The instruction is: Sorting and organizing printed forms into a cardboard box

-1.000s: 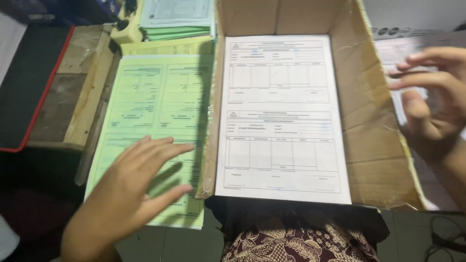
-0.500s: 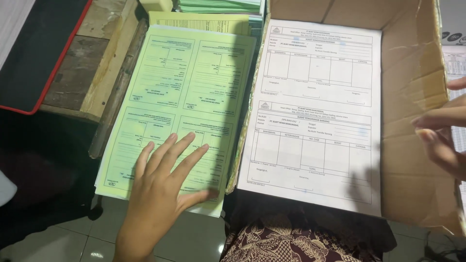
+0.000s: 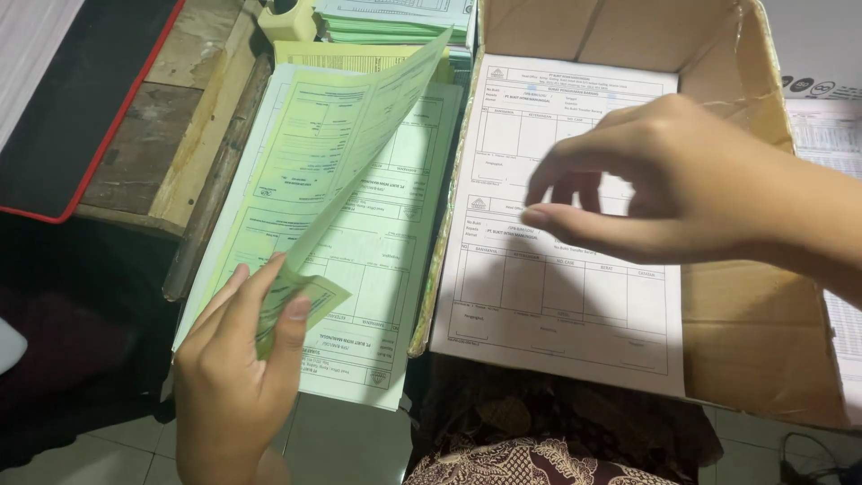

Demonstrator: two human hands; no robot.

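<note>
The left hand pinched a lifted green form sheet off its stack; the right hand, fingers loosely curled and empty, hovered above white forms in the cardboard box.

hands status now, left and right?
Left hand: closed, pinching the lower corner of the top green sheet and lifting it off the stack.
Right hand: open, holding nothing, fingers curled above the white forms in the cardboard box.

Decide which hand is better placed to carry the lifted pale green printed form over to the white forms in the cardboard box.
Left, probably. The left hand already pinches the lifted pale green printed form at its lower corner. The right hand hovers empty over the white forms in the cardboard box, touching no sheet.
</note>
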